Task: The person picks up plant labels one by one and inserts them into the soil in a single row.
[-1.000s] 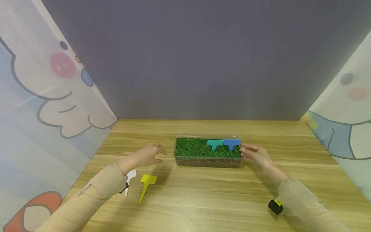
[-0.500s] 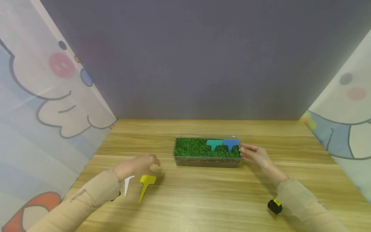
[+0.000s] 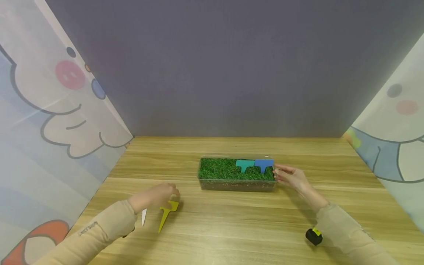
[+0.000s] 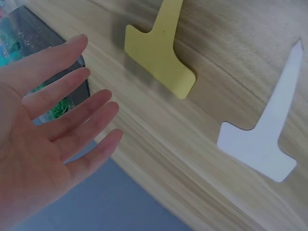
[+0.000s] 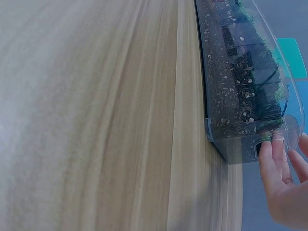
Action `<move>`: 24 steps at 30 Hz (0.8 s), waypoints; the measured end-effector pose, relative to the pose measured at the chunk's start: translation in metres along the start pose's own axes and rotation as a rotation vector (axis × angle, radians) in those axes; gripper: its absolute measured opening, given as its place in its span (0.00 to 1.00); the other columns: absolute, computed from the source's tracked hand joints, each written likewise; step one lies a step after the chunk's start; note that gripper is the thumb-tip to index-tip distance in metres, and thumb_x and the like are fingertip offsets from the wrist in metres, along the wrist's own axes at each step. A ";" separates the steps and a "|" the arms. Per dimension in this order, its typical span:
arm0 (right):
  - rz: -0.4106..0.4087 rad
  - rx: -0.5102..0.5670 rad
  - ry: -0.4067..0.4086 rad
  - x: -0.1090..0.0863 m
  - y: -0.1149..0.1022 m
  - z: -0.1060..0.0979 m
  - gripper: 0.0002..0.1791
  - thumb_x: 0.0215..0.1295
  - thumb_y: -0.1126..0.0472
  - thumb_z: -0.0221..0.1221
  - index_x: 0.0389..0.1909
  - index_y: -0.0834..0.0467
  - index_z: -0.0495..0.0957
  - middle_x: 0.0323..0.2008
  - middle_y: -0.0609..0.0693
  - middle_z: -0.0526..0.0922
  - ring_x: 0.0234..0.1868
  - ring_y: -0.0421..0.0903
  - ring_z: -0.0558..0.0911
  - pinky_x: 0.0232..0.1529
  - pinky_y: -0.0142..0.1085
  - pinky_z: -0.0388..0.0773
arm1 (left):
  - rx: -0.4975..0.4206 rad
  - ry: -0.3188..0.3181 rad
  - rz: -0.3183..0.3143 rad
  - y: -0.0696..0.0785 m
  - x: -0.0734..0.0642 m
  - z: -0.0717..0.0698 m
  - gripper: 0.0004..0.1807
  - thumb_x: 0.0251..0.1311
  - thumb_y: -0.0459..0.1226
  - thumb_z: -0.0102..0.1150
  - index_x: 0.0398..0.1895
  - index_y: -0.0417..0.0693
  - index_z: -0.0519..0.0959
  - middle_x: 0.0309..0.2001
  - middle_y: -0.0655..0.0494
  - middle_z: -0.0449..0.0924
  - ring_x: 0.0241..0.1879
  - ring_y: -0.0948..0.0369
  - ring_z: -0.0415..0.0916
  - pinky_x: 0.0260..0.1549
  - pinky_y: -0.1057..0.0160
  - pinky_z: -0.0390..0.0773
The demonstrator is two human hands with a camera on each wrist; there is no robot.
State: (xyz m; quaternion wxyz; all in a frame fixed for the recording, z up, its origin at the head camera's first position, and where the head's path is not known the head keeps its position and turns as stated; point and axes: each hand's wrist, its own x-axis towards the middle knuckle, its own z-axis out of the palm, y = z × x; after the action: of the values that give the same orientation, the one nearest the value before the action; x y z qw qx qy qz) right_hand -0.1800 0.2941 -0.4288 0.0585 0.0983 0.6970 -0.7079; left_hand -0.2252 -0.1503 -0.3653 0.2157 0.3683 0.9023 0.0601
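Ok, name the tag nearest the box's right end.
The blue tag: the teal tag stands left of it; the yellow tag and white tag lie outside.

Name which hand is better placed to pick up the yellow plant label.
Probably the left hand: it hovers, open, by the yellow plant label. The right hand is at the clear planter.

the left hand (image 4: 50, 130) has its fingers extended and slightly parted, near a yellow tag (image 4: 161, 60) on the wooden table (image 4: 216, 65). a white tag (image 4: 262, 144) (its stem narrows to a point) lies farther right. behind the fingers shows part of a dark-sided box (image 4: 36, 31) with green grass (image 4: 60, 109).
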 end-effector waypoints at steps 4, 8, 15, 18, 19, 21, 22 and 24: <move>0.001 0.057 -0.005 0.012 0.017 -0.009 0.40 0.44 0.49 0.66 0.59 0.59 0.65 0.38 0.42 0.81 0.40 0.40 0.80 0.44 0.33 0.75 | 0.004 -0.008 -0.013 0.000 -0.001 0.003 0.23 0.37 0.29 0.67 0.43 0.37 0.76 0.45 0.44 0.73 0.45 0.48 0.71 0.45 0.54 0.73; 0.000 0.061 -0.009 0.012 0.018 -0.009 0.42 0.41 0.47 0.67 0.59 0.59 0.65 0.38 0.42 0.81 0.40 0.40 0.80 0.44 0.33 0.75 | 0.012 -0.013 -0.010 -0.002 -0.001 0.006 0.23 0.36 0.29 0.68 0.42 0.38 0.77 0.46 0.45 0.74 0.50 0.46 0.69 0.48 0.52 0.71; -0.035 0.034 -0.029 -0.002 0.001 0.000 0.32 0.54 0.55 0.61 0.59 0.62 0.64 0.40 0.45 0.80 0.39 0.39 0.80 0.44 0.33 0.75 | 0.104 0.013 0.095 -0.008 0.000 0.009 0.22 0.32 0.29 0.70 0.38 0.38 0.78 0.38 0.51 0.76 0.40 0.54 0.73 0.40 0.61 0.76; 0.007 0.043 -0.009 0.001 0.002 -0.002 0.35 0.49 0.52 0.64 0.58 0.59 0.65 0.39 0.43 0.80 0.39 0.39 0.80 0.44 0.32 0.75 | 0.102 0.002 0.075 -0.008 0.000 0.010 0.24 0.31 0.28 0.70 0.39 0.37 0.78 0.40 0.49 0.76 0.42 0.52 0.73 0.42 0.58 0.75; 0.021 0.052 -0.003 0.003 0.004 -0.003 0.37 0.46 0.51 0.65 0.58 0.59 0.65 0.39 0.43 0.81 0.39 0.39 0.80 0.44 0.32 0.74 | 0.092 -0.006 0.057 -0.007 0.001 0.010 0.24 0.31 0.28 0.70 0.40 0.37 0.77 0.40 0.48 0.76 0.44 0.51 0.72 0.43 0.57 0.74; 0.038 0.053 0.004 0.007 0.009 -0.006 0.42 0.41 0.48 0.67 0.59 0.58 0.64 0.38 0.41 0.81 0.40 0.39 0.80 0.45 0.32 0.74 | 0.072 -0.022 0.022 -0.006 0.001 0.012 0.26 0.30 0.28 0.71 0.41 0.36 0.77 0.41 0.47 0.74 0.45 0.48 0.71 0.45 0.54 0.73; 0.040 0.049 0.003 0.009 0.012 -0.007 0.45 0.39 0.46 0.67 0.60 0.59 0.63 0.38 0.41 0.80 0.40 0.40 0.80 0.45 0.32 0.74 | 0.067 -0.028 0.011 -0.006 0.001 0.013 0.26 0.30 0.27 0.71 0.41 0.36 0.77 0.41 0.46 0.74 0.45 0.48 0.71 0.45 0.54 0.73; 0.034 0.047 -0.004 0.013 0.016 -0.010 0.49 0.36 0.44 0.68 0.61 0.60 0.61 0.38 0.41 0.80 0.41 0.40 0.80 0.46 0.33 0.74 | 0.068 -0.032 0.005 -0.006 0.001 0.014 0.27 0.29 0.27 0.71 0.41 0.36 0.76 0.39 0.47 0.73 0.43 0.49 0.72 0.44 0.54 0.73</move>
State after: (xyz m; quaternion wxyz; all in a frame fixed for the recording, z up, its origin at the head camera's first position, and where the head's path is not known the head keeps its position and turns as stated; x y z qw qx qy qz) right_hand -0.1884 0.3039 -0.4471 0.0697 0.1102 0.6784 -0.7230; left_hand -0.2237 -0.1546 -0.3805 0.2175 0.3785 0.8993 0.0241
